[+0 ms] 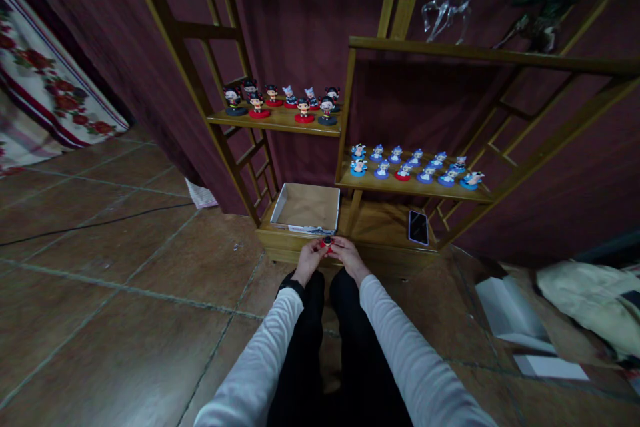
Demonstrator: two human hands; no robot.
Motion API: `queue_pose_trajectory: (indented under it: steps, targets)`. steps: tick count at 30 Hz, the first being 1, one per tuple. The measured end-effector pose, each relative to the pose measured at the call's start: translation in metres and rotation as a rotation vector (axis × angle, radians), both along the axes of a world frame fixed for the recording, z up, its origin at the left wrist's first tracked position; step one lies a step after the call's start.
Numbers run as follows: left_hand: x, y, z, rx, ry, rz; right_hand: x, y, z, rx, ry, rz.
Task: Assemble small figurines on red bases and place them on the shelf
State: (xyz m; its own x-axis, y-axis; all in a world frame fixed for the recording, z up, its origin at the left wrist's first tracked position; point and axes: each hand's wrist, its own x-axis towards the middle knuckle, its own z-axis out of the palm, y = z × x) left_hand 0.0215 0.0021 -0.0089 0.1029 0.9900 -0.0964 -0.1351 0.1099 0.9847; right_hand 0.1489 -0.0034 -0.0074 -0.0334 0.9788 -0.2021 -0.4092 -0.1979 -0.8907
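Between my two hands, just in front of the low cabinet, is a small figurine (327,241) with a dark head and a red base. My left hand (312,256) grips it from the left with closed fingers. From the other side, my right hand (346,251) also holds it, fingers pinched at the base. Right behind my hands a shallow cardboard box (311,205) rests on the cabinet. Several figurines on red and dark bases, such as a red-based figurine (304,111), stand on the upper left shelf (280,121). Two rows of mostly blue-based figurines (426,173) occupy the right shelf (390,183).
A phone (418,227) lies on the cabinet top (383,221) at right. A clear glass deer (449,0) and a dark green sculpture (547,10) stand on the top shelf (475,53). White box pieces (515,317) lie on the floor at right; a cable (100,221) crosses the tiles.
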Motion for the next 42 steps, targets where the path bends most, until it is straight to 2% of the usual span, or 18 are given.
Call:
queue_pose_trajectory:
  steps: [6,13,16,21,25,30,42]
  targets:
    - [0.0,-0.001,-0.008,0.246,0.119,0.087,0.006,-0.003,0.003,0.073,-0.046,0.063]
    - [-0.003,-0.005,-0.007,0.325,0.206,0.097,0.006,-0.002,0.005,0.094,-0.031,0.095]
    - [-0.003,-0.011,-0.003,0.358,0.328,0.119,0.006,-0.002,0.005,0.088,-0.021,0.105]
    - [-0.002,-0.027,0.014,0.413,0.573,0.149,0.006,-0.003,0.006,0.085,-0.002,0.112]
    - [-0.004,-0.034,0.024,0.49,0.636,0.114,0.007,-0.003,0.007,0.083,-0.021,0.099]
    - [-0.005,-0.037,0.026,0.546,0.731,0.075,0.009,-0.003,0.008,0.06,-0.037,0.088]
    - [-0.01,-0.036,0.034,0.757,1.268,-0.082,0.016,-0.005,0.009,0.045,-0.042,0.125]
